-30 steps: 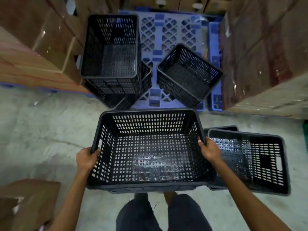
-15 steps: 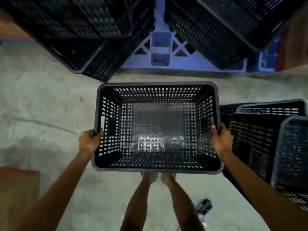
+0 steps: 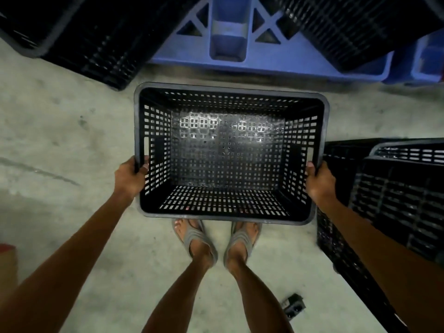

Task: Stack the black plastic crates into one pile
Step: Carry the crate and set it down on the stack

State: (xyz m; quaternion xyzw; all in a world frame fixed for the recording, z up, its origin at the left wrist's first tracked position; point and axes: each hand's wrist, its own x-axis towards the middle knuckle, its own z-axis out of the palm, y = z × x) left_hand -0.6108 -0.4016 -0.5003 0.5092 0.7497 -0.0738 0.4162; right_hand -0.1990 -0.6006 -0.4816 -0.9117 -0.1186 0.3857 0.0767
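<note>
Over the concrete floor (image 3: pixel 72 131), just ahead of our sandalled feet (image 3: pixel 216 239), we are gripping the black crate (image 3: pixel 228 152) by its rim — left hand (image 3: pixel 129 176) and right hand (image 3: pixel 319 181) both clamped — and risking catching the leaning crates (image 3: pixel 396 200) just beside it.

Empty perforated black crate (image 3: pixel 230 152), upright

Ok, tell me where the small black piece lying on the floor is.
The small black piece lies on the concrete floor low in the head view, right of the person's right leg and just left of the black crates at the right edge.
</note>
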